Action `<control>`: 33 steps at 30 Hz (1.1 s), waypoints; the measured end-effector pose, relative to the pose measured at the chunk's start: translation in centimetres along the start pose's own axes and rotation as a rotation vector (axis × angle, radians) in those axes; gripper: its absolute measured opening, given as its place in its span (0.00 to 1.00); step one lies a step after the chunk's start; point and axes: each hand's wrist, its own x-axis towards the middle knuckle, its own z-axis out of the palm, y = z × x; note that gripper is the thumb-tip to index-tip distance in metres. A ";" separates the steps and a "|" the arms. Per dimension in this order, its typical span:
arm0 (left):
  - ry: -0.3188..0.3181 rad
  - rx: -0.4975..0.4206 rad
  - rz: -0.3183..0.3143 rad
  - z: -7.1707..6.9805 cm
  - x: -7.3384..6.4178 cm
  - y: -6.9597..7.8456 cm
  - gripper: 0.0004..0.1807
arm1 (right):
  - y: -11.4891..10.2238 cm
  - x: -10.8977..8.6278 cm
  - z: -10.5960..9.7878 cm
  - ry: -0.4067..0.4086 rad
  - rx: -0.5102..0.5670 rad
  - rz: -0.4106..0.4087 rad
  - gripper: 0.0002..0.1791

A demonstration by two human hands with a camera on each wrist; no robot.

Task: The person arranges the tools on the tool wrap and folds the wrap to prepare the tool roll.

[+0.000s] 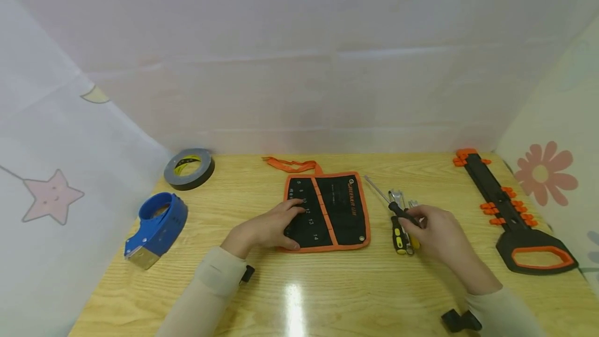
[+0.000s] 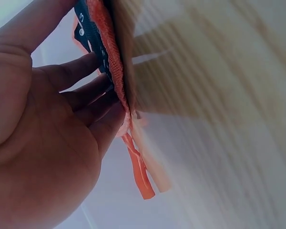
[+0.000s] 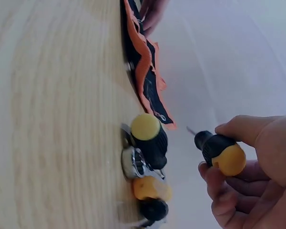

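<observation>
My right hand [image 1: 437,233] pinches a screwdriver [image 1: 392,205] by its black and yellow handle [image 3: 224,155], its shaft slanting up and left toward the pouch. Under and beside it lies a small group of tools: another black and yellow handle [image 1: 399,238], a wrench [image 1: 395,195] and a yellow handle [image 3: 151,188]. My left hand [image 1: 271,225] rests on the left side of a black tool pouch [image 1: 344,207] with orange edging and printed numbers. The pouch lies spread on the table, and its orange tie strap [image 1: 292,165] trails off the top.
On the left of the wooden table [image 1: 224,295] are a roll of grey tape [image 1: 191,169] and a blue tape dispenser [image 1: 159,222]. A black and orange tool with a loop handle [image 1: 505,207] lies at the right edge. Light cloth walls stand behind and at both sides.
</observation>
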 end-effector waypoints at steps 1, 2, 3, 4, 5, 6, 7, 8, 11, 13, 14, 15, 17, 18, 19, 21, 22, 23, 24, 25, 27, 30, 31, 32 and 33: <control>0.000 0.001 -0.001 0.0 0.0 0.0 0.50 | 0.1 -0.1 -0.1 0.008 -0.006 -0.013 0.19; 0.000 0.002 -0.002 0.0 0.0 -0.1 0.50 | 0.2 -0.1 -0.2 0.015 -0.011 -0.024 0.19; 0.000 0.002 -0.002 -0.1 0.0 -0.1 0.50 | 0.2 -0.2 -0.4 0.022 -0.017 -0.035 0.20; 0.000 0.002 -0.002 -0.1 0.0 -0.1 0.50 | 0.3 -0.3 -0.4 0.028 -0.021 -0.047 0.20; 0.000 0.002 -0.003 -0.1 0.0 -0.2 0.50 | 0.4 -0.4 -0.5 0.034 -0.025 -0.060 0.20; -0.001 -0.001 -0.003 -0.1 0.0 -0.2 0.50 | 0.4 -0.5 -0.6 0.037 -0.027 -0.074 0.20; 0.000 0.001 -0.002 -0.2 0.0 -0.2 0.50 | 0.5 -0.5 -0.7 0.038 -0.027 -0.085 0.19; 0.000 0.000 -0.002 -0.2 0.0 -0.2 0.50 | 0.5 -0.6 -0.8 0.036 -0.029 -0.097 0.19; -0.002 -0.001 -0.001 -0.2 0.0 -0.2 0.50 | 0.8 -0.7 -1.0 0.037 -0.038 -0.140 0.17; -0.004 -0.001 0.000 -0.2 0.0 -0.2 0.50 | 0.9 -0.8 -1.1 0.037 -0.050 -0.171 0.16; -0.006 -0.003 0.001 -0.2 0.0 -0.2 0.50 | 1.0 -0.8 -1.2 0.040 -0.055 -0.191 0.16; -0.008 -0.005 0.002 -0.2 0.0 -0.2 0.50 | 1.1 -0.8 -1.2 0.041 -0.057 -0.210 0.16; -0.011 -0.009 0.004 -0.3 0.1 -0.1 0.50 | 1.2 -0.8 -1.4 0.039 -0.065 -0.248 0.16; -0.012 -0.011 0.004 -0.3 0.1 -0.1 0.50 | 1.2 -0.8 -1.4 0.039 -0.074 -0.267 0.16; -0.013 -0.012 0.005 -0.3 0.1 -0.1 0.50 | 1.2 -0.8 -1.5 0.037 -0.088 -0.284 0.16; -0.014 -0.013 0.005 -0.3 0.1 -0.1 0.50 | 1.2 -0.8 -1.5 0.038 -0.115 -0.321 0.15; -0.014 -0.014 0.004 -0.3 0.1 0.0 0.50 | 1.2 -0.8 -1.5 0.038 -0.134 -0.338 0.15; -0.013 -0.014 0.003 -0.3 0.1 0.0 0.50 | 1.2 -0.8 -1.5 0.038 -0.154 -0.355 0.15; -0.012 -0.015 0.001 -0.3 0.1 -0.1 0.50 | 1.2 -0.8 -1.4 0.040 -0.173 -0.374 0.15; -0.012 -0.015 0.000 -0.3 0.1 -0.1 0.50 | 1.3 -0.8 -1.4 0.040 -0.188 -0.390 0.15; -0.012 -0.019 -0.002 -0.3 0.1 -0.1 0.50 | 1.3 -0.8 -1.3 0.039 -0.207 -0.417 0.15; -0.011 -0.019 -0.001 -0.3 0.1 -0.1 0.50 | 1.2 -0.9 -1.2 0.035 -0.217 -0.441 0.15; -0.011 -0.017 -0.001 -0.3 0.1 -0.1 0.50 | 1.2 -0.9 -1.1 0.035 -0.218 -0.444 0.15; -0.010 -0.016 0.000 -0.3 0.1 -0.1 0.50 | 1.1 -0.9 -1.0 0.038 -0.220 -0.448 0.15; -0.009 -0.016 0.000 -0.3 0.1 -0.1 0.50 | 1.1 -0.9 -0.9 0.040 -0.222 -0.450 0.16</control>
